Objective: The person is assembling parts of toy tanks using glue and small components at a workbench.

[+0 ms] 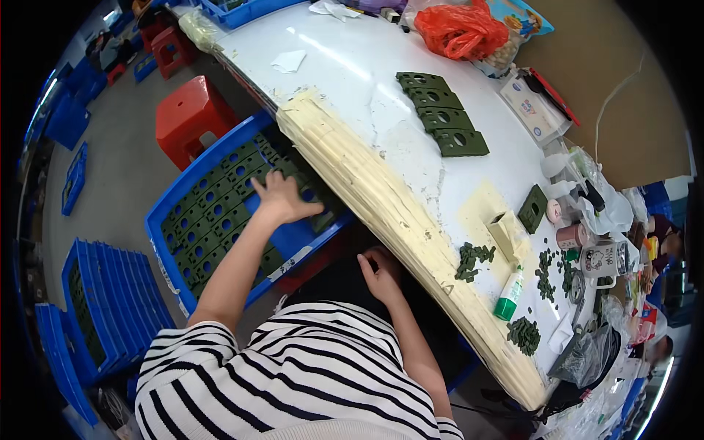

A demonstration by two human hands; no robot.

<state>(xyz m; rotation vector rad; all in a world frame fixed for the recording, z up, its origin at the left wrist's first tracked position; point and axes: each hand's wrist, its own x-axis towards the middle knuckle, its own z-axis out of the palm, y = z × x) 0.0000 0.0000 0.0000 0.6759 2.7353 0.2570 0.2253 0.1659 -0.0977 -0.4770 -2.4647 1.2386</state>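
Green plates (312,176): most lie in close rows inside the blue crate (293,240) at my left, round holes showing through them
Left hand (280,202): spread over the plates at the crate's end by the surface (330,88), thumb out to the right; I cannot tell whether it presses on any
Step in hand: reaching in among the plates, as I read it
Next move: taking hold of one plate would, I think, call for fingers and thumb on opposite edges, leaving its neighbours lying flat
Right hand (378,275): low by my lap, near the surface edge; part is in shadow, so I cannot tell if it pinches anything
Blue crate: largely covered with plates, its blue floor showing below my wrist
Stacked crates (128,293): farther left, green pieces visible in one
Four joined-up plates (462,119): in a row on the surface
White bottle (511,288): green-capped, near a heap of small green pieces (523,336); contents hidden
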